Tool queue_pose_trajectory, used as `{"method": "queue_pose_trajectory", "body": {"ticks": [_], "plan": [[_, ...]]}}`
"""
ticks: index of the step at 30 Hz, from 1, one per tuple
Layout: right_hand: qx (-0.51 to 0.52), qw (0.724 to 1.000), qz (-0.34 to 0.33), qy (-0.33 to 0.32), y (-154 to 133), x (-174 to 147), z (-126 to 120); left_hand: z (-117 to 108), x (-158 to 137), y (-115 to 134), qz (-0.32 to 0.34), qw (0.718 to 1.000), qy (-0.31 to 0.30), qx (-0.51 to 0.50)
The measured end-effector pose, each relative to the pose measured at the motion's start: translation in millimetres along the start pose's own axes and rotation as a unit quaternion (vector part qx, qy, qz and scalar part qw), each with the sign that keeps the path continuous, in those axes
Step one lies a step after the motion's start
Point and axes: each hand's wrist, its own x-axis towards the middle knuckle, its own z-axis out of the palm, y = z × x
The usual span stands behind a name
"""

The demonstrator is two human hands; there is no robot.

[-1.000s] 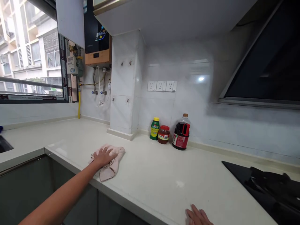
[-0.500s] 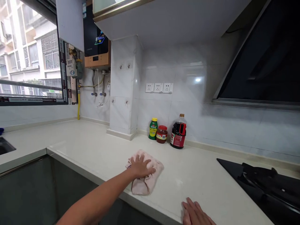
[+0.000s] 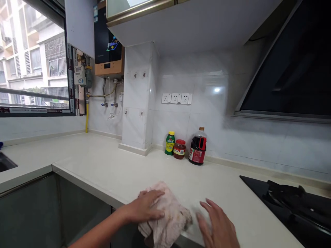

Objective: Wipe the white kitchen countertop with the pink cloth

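A pale pink cleaning cloth (image 3: 169, 215) lies bunched over the counter's front edge, its lower part hanging down. Dark and brownish stains show on its right side. My left hand (image 3: 143, 208) has hold of the cloth at its left side, thumb across the top; some fingertips are hidden in the folds. To the right of the cloth, my right hand (image 3: 218, 224) is raised with fingers apart and nothing in them, slightly blurred and close to the stained corner.
Against the back wall stand a green bottle with a yellow cap (image 3: 170, 143), a red-lidded jar (image 3: 179, 149) and a large dark sauce bottle (image 3: 198, 148). A black gas hob (image 3: 258, 187) is on the right, with a range hood (image 3: 292, 75) above. A sink (image 3: 6, 162) sits far left.
The cloth has come toward me to the counter edge, partly lifted, now showing stains. My left hand moved back with it. My right hand rose off the counter and spread its fingers.
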Motion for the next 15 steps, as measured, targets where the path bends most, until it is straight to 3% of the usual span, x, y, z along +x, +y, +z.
{"method": "queue_pose_trajectory", "body": {"ticks": [2, 3, 6, 8, 11, 15], "plan": [[0.037, 0.995, -0.079, -0.047, -39, 33, -6, -9, 2, -17, 0.003, 0.996, 0.083, -0.045], [0.061, 0.987, -0.104, -0.106, -59, 49, -6, -14, 3, -27, -0.003, 0.990, 0.131, -0.043], [0.140, 0.927, -0.150, -0.314, -110, 84, 6, -26, -1, -63, -0.054, 0.967, 0.246, 0.039], [0.150, 0.890, -0.165, -0.398, -129, 95, 21, -32, -6, -86, -0.092, 0.950, 0.286, 0.082], [0.146, 0.873, -0.179, -0.431, -136, 101, 42, -35, -10, -111, -0.129, 0.938, 0.314, 0.077], [0.189, 0.848, -0.172, -0.464, -121, 114, 53, -30, -7, -117, -0.159, 0.935, 0.306, 0.087]]}}
